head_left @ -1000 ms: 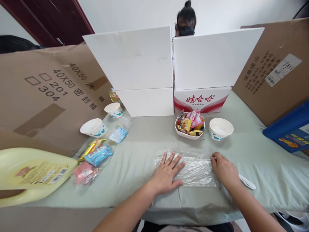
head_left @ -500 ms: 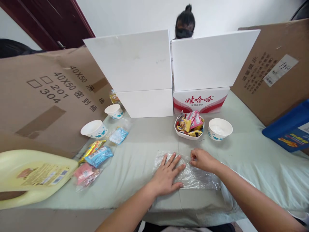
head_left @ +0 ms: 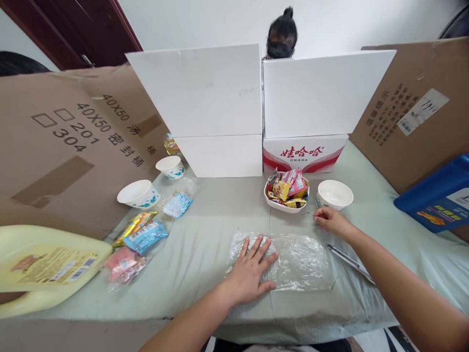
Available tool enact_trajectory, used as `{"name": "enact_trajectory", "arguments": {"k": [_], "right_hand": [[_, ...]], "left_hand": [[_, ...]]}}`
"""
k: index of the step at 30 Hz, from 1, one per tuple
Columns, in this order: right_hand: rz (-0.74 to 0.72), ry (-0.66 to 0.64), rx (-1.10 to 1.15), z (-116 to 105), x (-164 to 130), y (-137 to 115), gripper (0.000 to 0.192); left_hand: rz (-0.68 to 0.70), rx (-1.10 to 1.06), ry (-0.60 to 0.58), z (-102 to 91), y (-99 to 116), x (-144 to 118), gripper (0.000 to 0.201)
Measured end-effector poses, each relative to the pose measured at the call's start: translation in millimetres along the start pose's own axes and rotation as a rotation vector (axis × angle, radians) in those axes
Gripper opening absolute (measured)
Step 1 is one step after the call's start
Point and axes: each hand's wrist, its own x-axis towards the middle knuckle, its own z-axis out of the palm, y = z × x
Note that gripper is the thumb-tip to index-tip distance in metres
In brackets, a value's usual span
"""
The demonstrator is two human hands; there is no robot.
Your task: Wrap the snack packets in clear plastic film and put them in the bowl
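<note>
my right hand has left the clear plastic bag since half a second ago and now sits further out, fingers loosely curled and holding nothing, its knuckles just in front of the empty white bowl. going from the left: a pale yellow jug lies on its side at the tabletop edge, then a loose heap of snack packets in clear wrapping, with two blue-patterned bowls behind them against the brown cardboard. my left hand lies flat with fingers spread, pressing the left part of the clear plastic bag, which rests flat on the pale green cloth right in front of me. behind the bag stands a white dish of sweets, and beside that the empty white bowl. to the right of the bag a slim pen-like tool lies on the cloth, partly under my forearm. at the far right a blue package leans by more cardboard. another person's head shows above the white panels.
</note>
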Motion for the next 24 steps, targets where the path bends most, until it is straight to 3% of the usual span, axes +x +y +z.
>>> {"name": "enact_trajectory", "arguments": {"k": [5,9,12,15,18,19,24], "right_hand": [[0.057,-0.157,-0.108,24.2,-10.0,-2.1,0.029],[0.068,-0.221,-0.207,37.3,-7.7,-16.4,0.026],[0.019,-0.162,-0.325,45.1,-9.8,-26.8,0.012],[-0.103,-0.126,-0.443,56.5,-20.9,-35.1,0.022],[-0.223,-0.146,-0.532,63.0,-31.3,-39.1,0.01],[-0.242,-0.134,-0.561,61.7,-32.3,-39.2,0.005],[-0.185,0.055,-0.675,32.7,-22.8,-33.5,0.022]], "left_hand": [[-0.033,0.022,-0.076,-18.9,9.3,4.0,0.072],[-0.03,0.027,-0.11,-36.9,15.6,12.1,0.067],[-0.047,0.031,-0.144,-38.5,16.3,14.8,0.067],[-0.079,0.035,-0.174,-33.2,15.2,13.1,0.072],[-0.101,0.037,-0.196,-30.5,15.7,8.8,0.073],[-0.107,0.035,-0.205,-30.8,16.4,7.1,0.073],[-0.128,-0.018,-0.236,-35.1,19.6,-2.2,0.074]]}}
